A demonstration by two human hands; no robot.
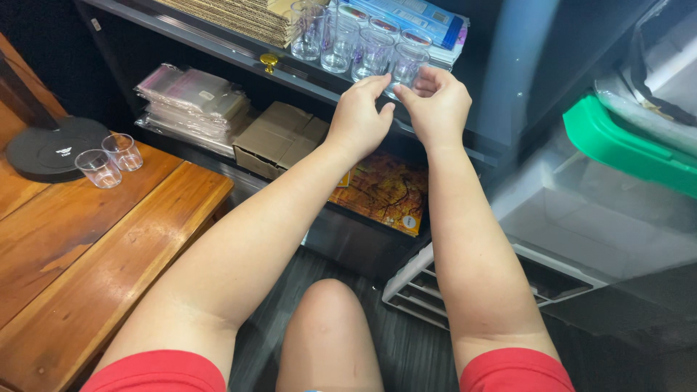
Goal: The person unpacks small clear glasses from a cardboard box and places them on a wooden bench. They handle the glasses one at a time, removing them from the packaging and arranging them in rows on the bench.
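Observation:
Both my hands reach up to a dark shelf [218,45] where several clear plastic cups [337,40] stand in a row. My left hand [358,116] and my right hand [435,105] close around the nearest clear cup [405,67] at the shelf's front edge, fingertips pinching its lower part from both sides. My forearms stretch up from the bottom of the view, and my knee shows between them.
Two small clear cups [109,160] stand on a wooden table [94,254] at left beside a black round disc [54,149]. The lower shelf holds plastic-wrapped packs [192,98], a cardboard box [279,138] and an orange pack [381,192]. A green-lidded clear bin [617,145] sits at right.

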